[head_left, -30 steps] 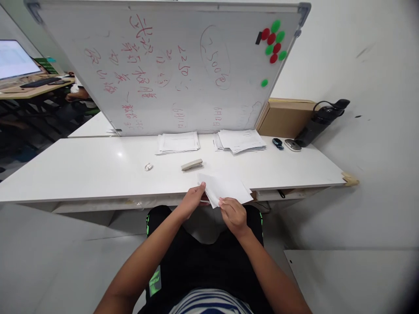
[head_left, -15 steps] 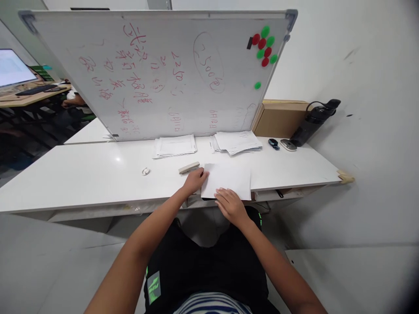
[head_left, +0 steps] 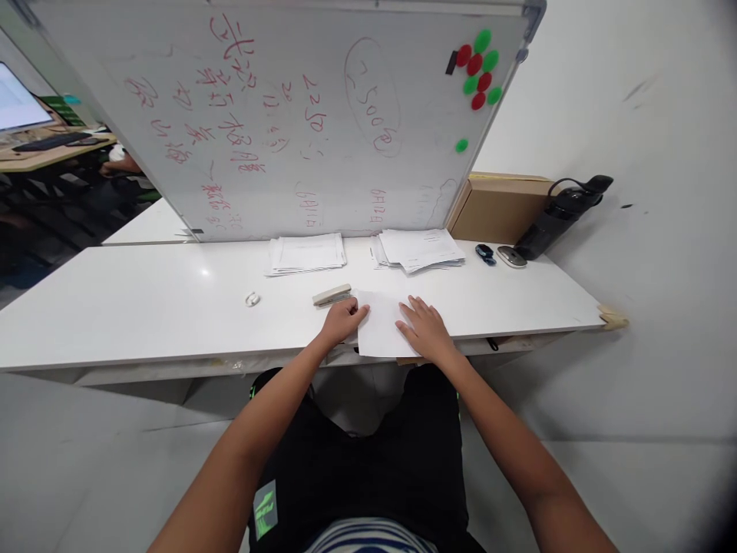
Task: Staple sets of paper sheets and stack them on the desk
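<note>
At the near edge of the desk point(head_left: 138, 307), my left hand point(head_left: 341, 321) clamps the left side of the paper point(head_left: 380, 330); my right hand point(head_left: 429, 330) lies on it, fingers apart. Press evenly, edges square, clear of the stapler point(head_left: 332, 295) just beyond.

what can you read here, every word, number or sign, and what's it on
"2500", circled, on the whiteboard
"250" there, digit before unclear
"20" there
"6月11日" there
"6月12日" there
Other board writing: not surely legible
Paper stacks, trouser patch: too small
Sheet: no text visible
</note>
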`<state>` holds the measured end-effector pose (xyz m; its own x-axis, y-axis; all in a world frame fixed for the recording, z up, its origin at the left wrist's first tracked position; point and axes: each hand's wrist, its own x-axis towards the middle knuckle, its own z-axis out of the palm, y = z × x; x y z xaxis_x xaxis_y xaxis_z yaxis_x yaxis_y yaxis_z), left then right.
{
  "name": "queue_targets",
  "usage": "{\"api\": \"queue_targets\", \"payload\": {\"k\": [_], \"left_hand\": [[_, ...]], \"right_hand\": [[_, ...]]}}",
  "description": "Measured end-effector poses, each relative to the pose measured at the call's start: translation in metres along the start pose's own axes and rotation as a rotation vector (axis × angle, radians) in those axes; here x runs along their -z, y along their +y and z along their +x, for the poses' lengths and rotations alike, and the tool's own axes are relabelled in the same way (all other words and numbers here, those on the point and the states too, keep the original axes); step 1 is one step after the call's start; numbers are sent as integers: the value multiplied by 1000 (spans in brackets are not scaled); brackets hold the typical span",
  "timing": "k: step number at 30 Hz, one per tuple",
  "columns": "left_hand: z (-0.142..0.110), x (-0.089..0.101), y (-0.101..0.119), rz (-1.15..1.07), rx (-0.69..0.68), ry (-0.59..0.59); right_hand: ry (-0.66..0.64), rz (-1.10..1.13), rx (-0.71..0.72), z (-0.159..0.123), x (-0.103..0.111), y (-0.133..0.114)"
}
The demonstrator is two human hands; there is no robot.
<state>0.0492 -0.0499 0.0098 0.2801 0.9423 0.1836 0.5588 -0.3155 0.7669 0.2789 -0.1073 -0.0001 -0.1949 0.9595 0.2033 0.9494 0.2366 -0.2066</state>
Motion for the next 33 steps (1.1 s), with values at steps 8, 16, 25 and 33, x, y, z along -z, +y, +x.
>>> {"api": "queue_targets", "payload": {"k": [8,16,25,33], "left_hand": [[1,0,-1,-57,36,-5],[2,0,-3,-49,20,16],[2,2,3,2,25,7],[3,-1,3,85,25,2]], "right_hand": [[-186,-42,-55,13,-13,7],[-157,-24,-73,12,-13,8],[-154,43,-153,16,-7,25],[149,-11,-126,75,9,40]]}}
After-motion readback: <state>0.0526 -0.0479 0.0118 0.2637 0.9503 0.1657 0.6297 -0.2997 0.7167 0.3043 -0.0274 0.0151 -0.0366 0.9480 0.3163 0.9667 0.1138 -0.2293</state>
